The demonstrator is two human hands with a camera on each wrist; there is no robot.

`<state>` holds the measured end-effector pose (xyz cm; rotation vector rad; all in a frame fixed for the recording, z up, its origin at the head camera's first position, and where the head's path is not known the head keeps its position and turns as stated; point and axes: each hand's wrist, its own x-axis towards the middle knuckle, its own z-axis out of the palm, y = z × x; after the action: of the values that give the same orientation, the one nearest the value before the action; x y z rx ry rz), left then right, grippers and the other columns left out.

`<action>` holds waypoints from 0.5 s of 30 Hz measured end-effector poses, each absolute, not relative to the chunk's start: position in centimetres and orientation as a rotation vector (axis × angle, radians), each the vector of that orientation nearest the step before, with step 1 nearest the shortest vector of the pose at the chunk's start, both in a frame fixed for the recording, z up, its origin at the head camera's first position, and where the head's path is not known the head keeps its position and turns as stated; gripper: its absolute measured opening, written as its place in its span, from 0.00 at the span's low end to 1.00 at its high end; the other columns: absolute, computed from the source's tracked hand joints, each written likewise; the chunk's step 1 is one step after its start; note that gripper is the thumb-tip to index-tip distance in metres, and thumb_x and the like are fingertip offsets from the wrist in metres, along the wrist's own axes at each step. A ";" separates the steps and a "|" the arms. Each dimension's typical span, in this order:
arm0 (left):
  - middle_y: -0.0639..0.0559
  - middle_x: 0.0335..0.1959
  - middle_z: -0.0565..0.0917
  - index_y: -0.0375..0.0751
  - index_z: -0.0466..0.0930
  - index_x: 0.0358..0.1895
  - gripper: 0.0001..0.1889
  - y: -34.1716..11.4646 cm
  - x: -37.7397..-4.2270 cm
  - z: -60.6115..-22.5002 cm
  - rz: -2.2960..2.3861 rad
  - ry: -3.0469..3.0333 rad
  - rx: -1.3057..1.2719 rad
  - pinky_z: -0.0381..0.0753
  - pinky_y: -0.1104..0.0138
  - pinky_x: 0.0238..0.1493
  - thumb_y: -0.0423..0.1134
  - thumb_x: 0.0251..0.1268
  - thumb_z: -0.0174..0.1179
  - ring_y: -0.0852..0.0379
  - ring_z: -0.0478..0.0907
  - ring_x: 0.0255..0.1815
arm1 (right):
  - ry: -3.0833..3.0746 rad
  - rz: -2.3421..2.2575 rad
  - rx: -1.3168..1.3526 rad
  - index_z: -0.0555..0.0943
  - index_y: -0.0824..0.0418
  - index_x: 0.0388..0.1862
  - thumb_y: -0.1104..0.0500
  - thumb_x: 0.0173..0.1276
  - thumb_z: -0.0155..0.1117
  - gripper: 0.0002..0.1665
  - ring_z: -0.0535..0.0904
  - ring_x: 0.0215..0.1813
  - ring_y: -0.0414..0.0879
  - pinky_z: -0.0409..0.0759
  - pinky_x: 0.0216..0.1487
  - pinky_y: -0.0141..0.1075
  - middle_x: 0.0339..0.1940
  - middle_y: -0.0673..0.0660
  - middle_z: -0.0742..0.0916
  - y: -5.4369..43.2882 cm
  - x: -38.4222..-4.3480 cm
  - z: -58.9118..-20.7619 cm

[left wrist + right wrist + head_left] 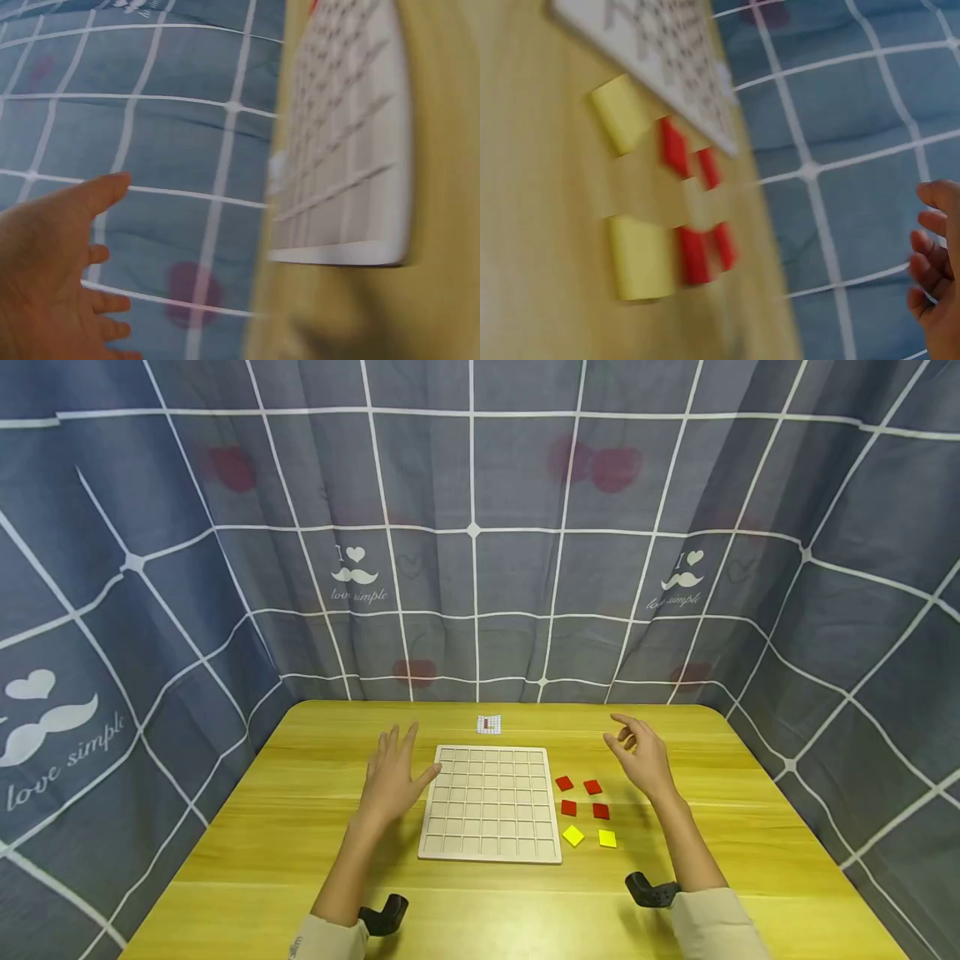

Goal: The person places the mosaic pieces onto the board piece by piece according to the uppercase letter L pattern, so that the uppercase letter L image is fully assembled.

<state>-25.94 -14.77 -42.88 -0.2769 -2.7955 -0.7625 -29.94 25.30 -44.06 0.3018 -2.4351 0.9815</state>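
A pale square grid board (pixel 491 803) with raised cell walls lies mid-table. Left of it my left hand (pixel 392 783) hovers with spread fingers, the thumb close to the board's left edge; whether they touch I cannot tell. In the left wrist view that hand (pixel 52 277) holds nothing. To the board's right lie several red square tiles (pixel 568 808) and two yellow tiles, one nearer the board (pixel 573 836) and another beside it (pixel 607 838). Beyond the tiles, my right hand (pixel 643 758) is raised with loosely bent fingers and nothing in them.
Behind the board lies a small paper card (pixel 489 724) with a printed grid and a red mark. Dark wrist-camera mounts (pixel 384 916) sit at both wrists. A blue-grey checked curtain (pixel 472 568) surrounds the wooden table (pixel 480 910) at the back and sides.
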 end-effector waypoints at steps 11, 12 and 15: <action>0.31 0.70 0.50 0.34 0.48 0.71 0.38 -14.1 -25.4 -50.1 -1.231 -2.678 -0.425 0.54 0.39 0.62 0.46 0.66 0.55 0.31 0.48 0.68 | -2.608 1.285 0.337 0.79 0.64 0.52 0.56 0.60 0.67 0.22 0.52 0.11 0.37 0.54 0.12 0.29 0.07 0.46 0.61 26.6 -30.3 -50.4; 0.31 0.70 0.50 0.34 0.48 0.71 0.37 -14.1 -25.4 -50.5 -1.265 -2.665 -0.439 0.54 0.40 0.62 0.46 0.66 0.55 0.31 0.49 0.68 | -2.630 1.301 0.343 0.79 0.63 0.53 0.56 0.60 0.67 0.23 0.51 0.11 0.37 0.53 0.12 0.29 0.06 0.45 0.61 26.7 -30.3 -50.7; 0.33 0.70 0.51 0.34 0.48 0.71 0.37 -14.0 -25.2 -51.5 -1.315 -2.647 -0.455 0.55 0.40 0.62 0.45 0.66 0.55 0.32 0.51 0.68 | -2.708 1.294 0.353 0.78 0.61 0.57 0.53 0.59 0.68 0.27 0.52 0.11 0.38 0.54 0.12 0.28 0.07 0.45 0.62 27.1 -30.4 -51.6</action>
<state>-25.22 -14.03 -51.46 -0.4550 -2.6467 -1.3150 -30.36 27.12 -51.59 0.3532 -2.7082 1.2941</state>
